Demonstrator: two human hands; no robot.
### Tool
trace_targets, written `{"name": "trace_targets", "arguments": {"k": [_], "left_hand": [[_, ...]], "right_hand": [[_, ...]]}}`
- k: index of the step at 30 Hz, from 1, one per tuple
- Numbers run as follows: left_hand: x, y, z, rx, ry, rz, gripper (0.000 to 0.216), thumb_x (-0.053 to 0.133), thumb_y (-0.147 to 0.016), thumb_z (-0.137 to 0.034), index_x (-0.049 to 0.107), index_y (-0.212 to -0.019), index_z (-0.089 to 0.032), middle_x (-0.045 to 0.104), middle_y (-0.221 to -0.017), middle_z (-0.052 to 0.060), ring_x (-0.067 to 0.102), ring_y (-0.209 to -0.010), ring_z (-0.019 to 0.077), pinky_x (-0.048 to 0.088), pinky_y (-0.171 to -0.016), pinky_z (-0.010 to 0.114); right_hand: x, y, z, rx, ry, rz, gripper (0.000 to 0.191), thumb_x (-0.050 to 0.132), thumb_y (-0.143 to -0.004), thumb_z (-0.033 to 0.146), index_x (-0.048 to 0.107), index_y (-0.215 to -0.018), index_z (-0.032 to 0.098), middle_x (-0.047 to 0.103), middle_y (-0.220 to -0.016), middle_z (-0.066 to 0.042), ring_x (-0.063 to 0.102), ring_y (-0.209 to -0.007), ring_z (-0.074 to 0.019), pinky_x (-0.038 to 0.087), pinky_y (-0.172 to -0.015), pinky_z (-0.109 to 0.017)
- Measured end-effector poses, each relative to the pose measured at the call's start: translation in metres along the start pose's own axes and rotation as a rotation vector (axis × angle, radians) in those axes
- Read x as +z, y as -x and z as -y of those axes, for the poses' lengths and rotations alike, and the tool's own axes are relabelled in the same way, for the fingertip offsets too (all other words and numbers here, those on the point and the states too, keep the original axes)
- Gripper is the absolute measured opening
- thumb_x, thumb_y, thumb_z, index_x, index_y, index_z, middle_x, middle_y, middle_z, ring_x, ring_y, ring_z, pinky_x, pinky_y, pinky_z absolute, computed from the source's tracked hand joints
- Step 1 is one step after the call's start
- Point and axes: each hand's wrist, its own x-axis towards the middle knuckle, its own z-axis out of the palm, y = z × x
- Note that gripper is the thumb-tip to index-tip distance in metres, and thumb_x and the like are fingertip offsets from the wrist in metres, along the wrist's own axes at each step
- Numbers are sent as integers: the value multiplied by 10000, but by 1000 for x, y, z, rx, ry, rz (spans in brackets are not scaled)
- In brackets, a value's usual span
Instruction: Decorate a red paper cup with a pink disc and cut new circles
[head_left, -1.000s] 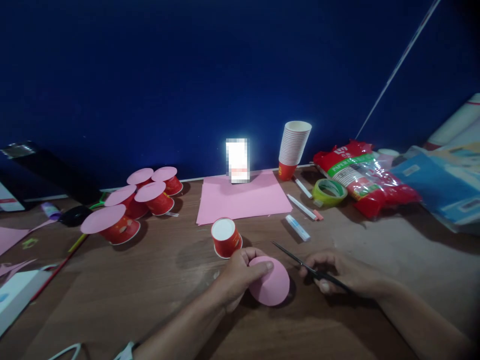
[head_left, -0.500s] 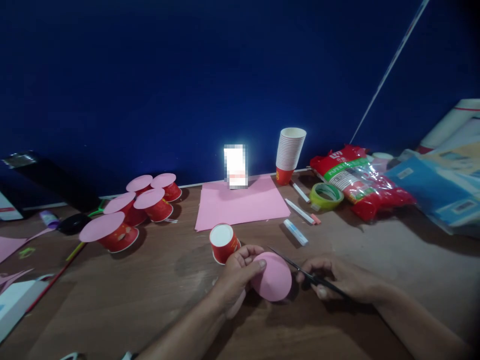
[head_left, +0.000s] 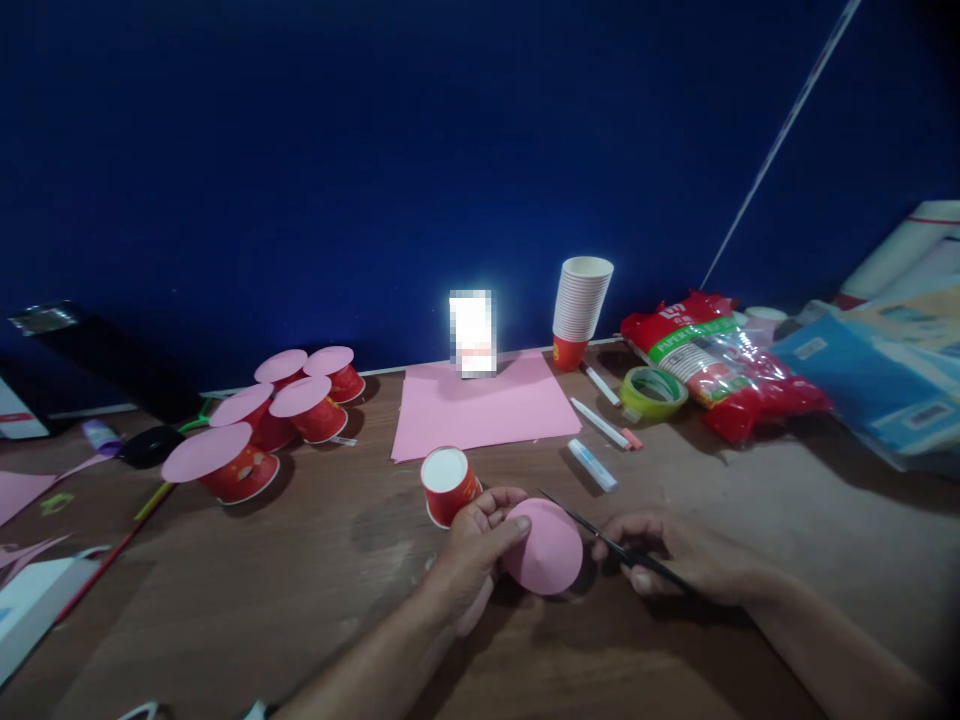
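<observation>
Between the thumb and fingers of my left hand (head_left: 484, 550) is a pink paper circle (head_left: 547, 550), held just above the table. My right hand (head_left: 667, 555) is closed around dark scissors (head_left: 622, 550), whose blades point up and left beside the circle's right edge. The blades look closed, and I cannot tell whether they touch the paper. Just behind my left hand stands an upside-down red paper cup (head_left: 446, 485) with a white base. To the left, several upside-down red cups (head_left: 322, 415) carry pink paper circles (head_left: 206, 452) on top.
Pink sheets (head_left: 480, 410) lie at the back, with a bright blurred-out screen (head_left: 474, 333) standing on them. Right of these are stacked paper cups (head_left: 583, 300), a glue stick (head_left: 592, 465), white markers (head_left: 600, 422), green tape (head_left: 654, 393) and a red package (head_left: 720, 360).
The pink circle has tilted or risen very slightly in my left hand. My right hand and the scissors are almost where they were.
</observation>
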Motion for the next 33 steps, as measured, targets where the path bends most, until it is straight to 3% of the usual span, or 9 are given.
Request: {"name": "trace_targets", "arguments": {"k": [8, 33], "left_hand": [[4, 0, -3, -8, 37, -35, 422, 828, -639, -213, 571, -963, -128, 683, -860, 53, 609, -719, 107, 448, -644, 204], [4, 1, -1, -9, 9, -17, 410, 828, -643, -208, 590, -967, -129, 681, -880, 61, 607, -735, 111, 454, -650, 201]], "right_hand": [[-1, -2, -4, -21, -35, 4, 455, 728, -700, 488, 641, -999, 156, 552, -757, 4, 417, -562, -60, 381, -493, -168], [-2, -1, -8, -11, 22, 9, 427, 708, -721, 476, 654, -1015, 172, 605, -857, -34, 508, -662, -114, 423, -562, -213]]}}
